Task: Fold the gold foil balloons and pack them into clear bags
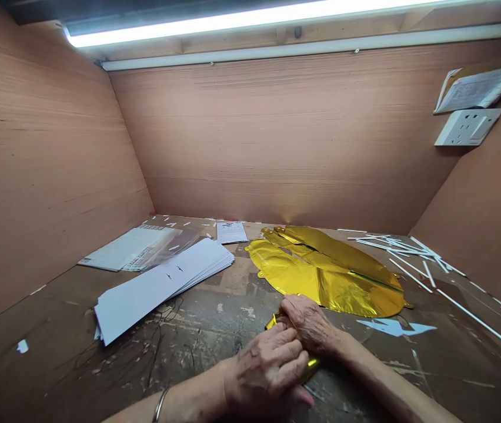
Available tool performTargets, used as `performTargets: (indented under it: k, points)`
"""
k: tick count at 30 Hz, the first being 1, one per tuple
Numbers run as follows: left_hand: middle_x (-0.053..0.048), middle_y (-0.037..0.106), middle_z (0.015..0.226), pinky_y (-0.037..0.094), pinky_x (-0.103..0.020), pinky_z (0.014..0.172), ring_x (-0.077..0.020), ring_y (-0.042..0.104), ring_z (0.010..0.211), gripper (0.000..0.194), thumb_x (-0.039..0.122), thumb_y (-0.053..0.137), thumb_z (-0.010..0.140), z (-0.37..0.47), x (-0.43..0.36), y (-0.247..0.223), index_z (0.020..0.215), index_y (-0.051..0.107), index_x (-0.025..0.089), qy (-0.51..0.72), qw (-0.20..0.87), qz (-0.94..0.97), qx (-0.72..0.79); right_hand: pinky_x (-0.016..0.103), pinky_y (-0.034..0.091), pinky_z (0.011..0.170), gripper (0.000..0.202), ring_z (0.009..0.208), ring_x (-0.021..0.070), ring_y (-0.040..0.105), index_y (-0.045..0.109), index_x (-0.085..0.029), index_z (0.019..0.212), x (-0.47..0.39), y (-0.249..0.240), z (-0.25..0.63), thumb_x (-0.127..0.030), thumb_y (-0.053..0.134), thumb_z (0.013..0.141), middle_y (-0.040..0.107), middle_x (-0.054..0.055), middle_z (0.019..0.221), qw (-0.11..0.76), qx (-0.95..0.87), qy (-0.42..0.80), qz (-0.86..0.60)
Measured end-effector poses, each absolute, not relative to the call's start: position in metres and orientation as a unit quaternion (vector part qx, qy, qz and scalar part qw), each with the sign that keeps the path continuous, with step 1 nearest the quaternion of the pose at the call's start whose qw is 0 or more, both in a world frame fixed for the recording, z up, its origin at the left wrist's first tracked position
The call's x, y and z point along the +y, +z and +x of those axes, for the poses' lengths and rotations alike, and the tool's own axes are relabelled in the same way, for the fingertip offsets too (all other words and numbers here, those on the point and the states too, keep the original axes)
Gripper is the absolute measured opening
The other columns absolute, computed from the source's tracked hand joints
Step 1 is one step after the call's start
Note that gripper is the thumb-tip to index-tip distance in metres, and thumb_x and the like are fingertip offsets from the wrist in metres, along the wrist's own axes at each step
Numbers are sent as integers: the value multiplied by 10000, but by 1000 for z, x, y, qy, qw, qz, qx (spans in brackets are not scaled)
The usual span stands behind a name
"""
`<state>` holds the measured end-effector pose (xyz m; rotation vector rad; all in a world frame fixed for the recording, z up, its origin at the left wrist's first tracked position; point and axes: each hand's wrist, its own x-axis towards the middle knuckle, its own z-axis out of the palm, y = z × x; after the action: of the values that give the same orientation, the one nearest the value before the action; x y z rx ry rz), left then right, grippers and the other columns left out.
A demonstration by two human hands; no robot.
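Note:
My left hand (272, 367) and my right hand (307, 322) are together at the front middle of the table, fingers closed. Between them they grip a folded gold foil balloon (313, 363); only small shiny bits show past the fingers, and the rest is hidden under my hands. Just beyond my right hand, flat gold foil balloons (343, 288) lie overlapping, with small tabs along their edges.
A fanned stack of white cards (157, 294) lies left, before clear plastic sleeves (131, 249). A small printed paper (231, 232) is at the back. Thin white sticks (409, 249) are scattered right, near a cut paper scrap (396, 327). Wooden panels (254, 141) enclose the table.

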<state>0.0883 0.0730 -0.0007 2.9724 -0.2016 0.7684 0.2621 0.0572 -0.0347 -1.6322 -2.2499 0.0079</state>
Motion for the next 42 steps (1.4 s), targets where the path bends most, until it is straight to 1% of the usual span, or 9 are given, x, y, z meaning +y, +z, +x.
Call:
performTargets:
  k: [6,9,13,21,25,28,33,37,42]
  points:
    - [-162,410,1265,203,-410,1015,-285,276,1219,650,560,384,776,80,78,3,1207,365,75,85,107,991,-12,263,387,680,107,765,146,496,511,-171,853,66,-27,275,-199,410,831,558,37,814,246,-765,-15,-595]
    - [-172,381,1289,195,-423,1017,-290,278,1222,701,596,381,753,79,78,-1,1226,353,80,68,138,988,18,351,372,767,183,890,201,470,503,-134,965,51,-11,285,-160,381,831,542,105,946,274,-739,-54,-613]
    - [-154,429,1255,217,-413,1011,-275,325,1198,717,616,409,723,83,76,-4,1226,355,108,87,161,982,43,375,376,733,237,810,202,493,544,-139,945,1,1,276,-101,356,805,578,90,881,229,-795,-117,-549]
    - [-193,433,1231,247,-417,983,-290,353,1164,723,549,461,739,89,72,-14,1236,304,48,107,155,979,79,420,299,884,360,964,241,515,575,-102,988,-31,-36,231,-169,239,878,628,110,976,212,-804,-255,-493]
    - [-129,528,1113,310,-388,917,-253,459,1028,722,575,524,680,90,79,-9,1213,341,124,107,182,974,80,348,400,754,333,760,180,583,609,-151,861,-28,-38,239,-155,276,868,661,70,828,304,-761,-116,-561]
    - [-84,551,1066,325,-377,882,-226,479,965,682,472,592,672,90,89,-9,1228,334,173,103,207,969,89,279,435,662,261,698,158,595,624,-196,834,-30,-30,248,-185,364,825,669,30,791,376,-656,68,-650]
    - [-20,627,851,389,-262,723,-162,539,800,232,242,480,776,102,104,-15,982,555,168,154,291,917,225,229,437,602,172,661,154,583,637,-180,734,-17,-16,259,-286,502,727,641,-9,681,468,-462,290,-695]
    - [10,625,650,377,-194,543,-125,556,620,102,217,528,714,123,115,-17,719,593,139,145,342,869,327,182,348,336,133,337,65,422,567,-155,645,-1,-22,266,-285,567,618,462,-73,453,506,-316,387,-703]
    - [-21,621,609,356,-213,494,-156,554,589,132,210,654,566,147,131,-18,645,595,122,130,305,869,367,236,490,368,137,361,55,417,467,-176,633,5,-23,272,-178,570,543,393,-94,464,521,-245,424,-699]
